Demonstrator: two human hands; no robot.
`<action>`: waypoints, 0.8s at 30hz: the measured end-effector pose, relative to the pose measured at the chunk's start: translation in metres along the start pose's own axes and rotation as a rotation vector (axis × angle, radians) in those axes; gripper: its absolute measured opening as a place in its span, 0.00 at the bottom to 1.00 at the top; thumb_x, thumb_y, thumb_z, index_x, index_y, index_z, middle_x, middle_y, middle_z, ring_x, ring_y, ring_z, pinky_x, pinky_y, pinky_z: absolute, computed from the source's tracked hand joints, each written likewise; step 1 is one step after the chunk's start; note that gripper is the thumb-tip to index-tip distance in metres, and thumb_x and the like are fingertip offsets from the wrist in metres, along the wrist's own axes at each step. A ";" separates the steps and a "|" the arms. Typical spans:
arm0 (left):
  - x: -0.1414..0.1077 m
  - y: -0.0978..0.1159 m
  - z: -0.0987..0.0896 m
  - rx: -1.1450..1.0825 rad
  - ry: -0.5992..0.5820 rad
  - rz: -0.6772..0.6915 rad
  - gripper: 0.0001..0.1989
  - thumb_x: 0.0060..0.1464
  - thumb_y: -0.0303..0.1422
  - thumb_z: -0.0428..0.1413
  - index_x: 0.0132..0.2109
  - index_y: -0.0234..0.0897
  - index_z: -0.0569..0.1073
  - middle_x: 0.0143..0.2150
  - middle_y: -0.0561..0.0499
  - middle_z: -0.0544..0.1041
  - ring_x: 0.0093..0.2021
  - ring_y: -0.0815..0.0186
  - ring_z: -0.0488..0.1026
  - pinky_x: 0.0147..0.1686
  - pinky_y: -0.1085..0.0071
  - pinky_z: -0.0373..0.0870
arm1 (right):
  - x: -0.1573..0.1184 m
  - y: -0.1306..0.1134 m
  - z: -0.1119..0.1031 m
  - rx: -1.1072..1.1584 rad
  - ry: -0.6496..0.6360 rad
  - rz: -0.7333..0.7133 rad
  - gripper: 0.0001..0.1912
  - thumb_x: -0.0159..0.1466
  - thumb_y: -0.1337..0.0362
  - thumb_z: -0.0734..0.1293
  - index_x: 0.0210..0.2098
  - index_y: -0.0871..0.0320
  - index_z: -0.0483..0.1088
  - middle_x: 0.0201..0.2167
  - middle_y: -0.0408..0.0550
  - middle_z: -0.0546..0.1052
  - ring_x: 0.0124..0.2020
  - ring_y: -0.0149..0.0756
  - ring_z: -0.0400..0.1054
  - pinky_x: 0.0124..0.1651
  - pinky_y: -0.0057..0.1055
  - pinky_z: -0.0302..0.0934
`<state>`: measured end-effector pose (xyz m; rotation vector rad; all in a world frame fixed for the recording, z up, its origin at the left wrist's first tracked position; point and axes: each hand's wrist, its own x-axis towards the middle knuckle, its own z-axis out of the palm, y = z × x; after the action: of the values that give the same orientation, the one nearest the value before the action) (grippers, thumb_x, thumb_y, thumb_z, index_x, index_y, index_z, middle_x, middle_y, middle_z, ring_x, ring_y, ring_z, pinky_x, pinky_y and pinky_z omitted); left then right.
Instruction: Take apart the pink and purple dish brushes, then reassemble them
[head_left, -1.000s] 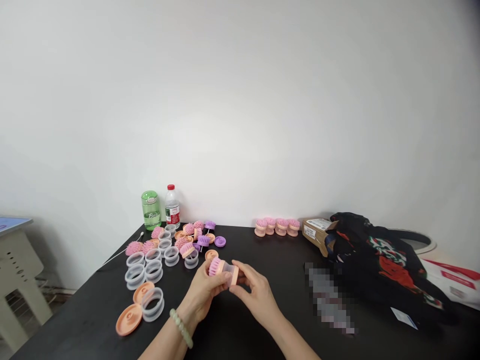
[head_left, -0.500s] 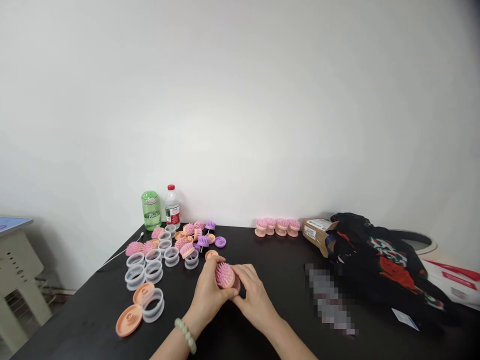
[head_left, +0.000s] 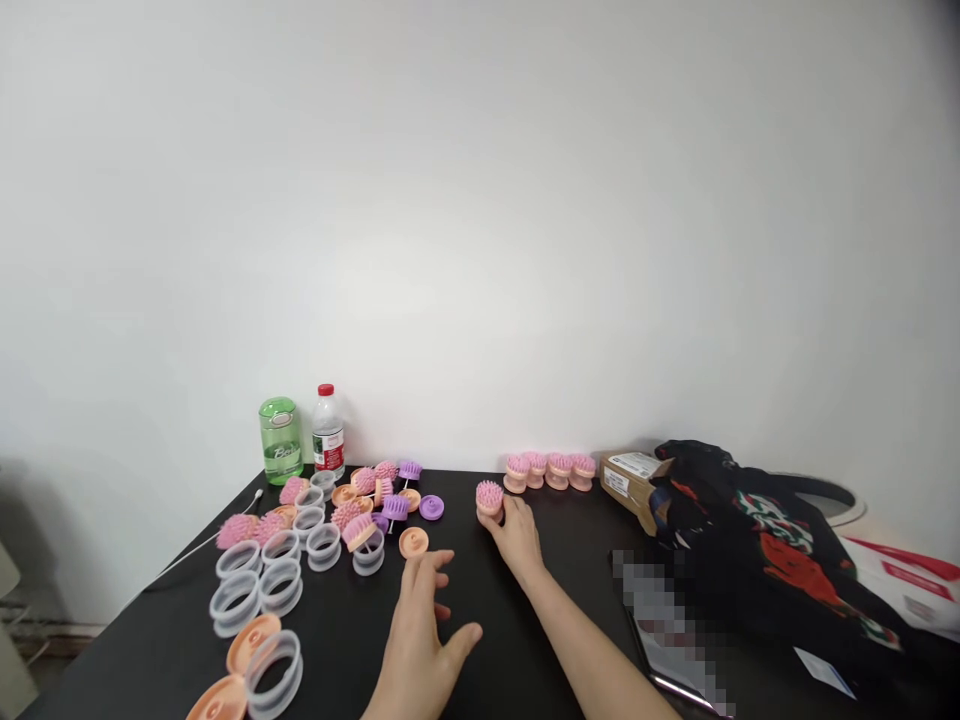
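My right hand (head_left: 519, 545) grips a pink bristled scalp massager brush (head_left: 490, 496) by its side, bristles facing up, just short of the row at the wall. That row is several similar pink massager brushes (head_left: 557, 472) standing upright. Nothing is in my left hand (head_left: 420, 640); its fingers are apart above the black table. Left of it lie several translucent rings (head_left: 274, 676), orange discs (head_left: 413, 543) with a central stub, a purple disc (head_left: 431, 508), loose pink bristle heads (head_left: 238, 531) and purple bristle heads (head_left: 395, 508). One pink head leans on a ring.
A green container (head_left: 281, 445) and a red-capped bottle (head_left: 328, 435) stand at the back left. At the right are a cardboard box (head_left: 630, 490), a black printed cloth bag (head_left: 750, 560) and a pixelated phone-like slab (head_left: 667, 630). A white cable (head_left: 199, 548) crosses the left edge.
Both hands were on the massager brush; the left has let go and opened. My right hand has carried the brush forward and right, toward the row. The view has shifted slightly.
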<state>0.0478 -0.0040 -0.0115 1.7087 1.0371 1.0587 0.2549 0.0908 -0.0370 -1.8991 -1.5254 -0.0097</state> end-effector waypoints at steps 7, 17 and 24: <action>-0.001 -0.013 0.009 0.011 0.043 0.075 0.31 0.41 0.27 0.59 0.56 0.46 0.70 0.58 0.43 0.65 0.52 0.51 0.69 0.42 0.62 0.72 | 0.044 0.003 0.012 -0.194 -0.071 0.239 0.16 0.69 0.56 0.65 0.49 0.62 0.70 0.45 0.54 0.77 0.43 0.43 0.74 0.44 0.40 0.68; -0.001 -0.008 0.008 0.117 -0.021 0.047 0.27 0.39 0.25 0.63 0.49 0.46 0.74 0.58 0.44 0.66 0.48 0.52 0.70 0.41 0.61 0.71 | 0.050 0.015 0.017 -0.149 -0.110 0.206 0.12 0.70 0.60 0.64 0.49 0.59 0.71 0.45 0.52 0.77 0.41 0.40 0.75 0.44 0.40 0.70; 0.008 0.006 -0.019 0.209 0.206 0.173 0.22 0.42 0.19 0.58 0.46 0.42 0.73 0.53 0.46 0.68 0.57 0.55 0.66 0.58 0.57 0.64 | 0.006 -0.002 0.018 0.106 -0.062 -0.231 0.11 0.66 0.64 0.63 0.47 0.57 0.70 0.38 0.52 0.78 0.38 0.44 0.76 0.41 0.39 0.70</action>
<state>0.0339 0.0056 0.0007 1.9147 1.1804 1.2966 0.2473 0.1054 -0.0473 -1.6466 -1.7451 0.0268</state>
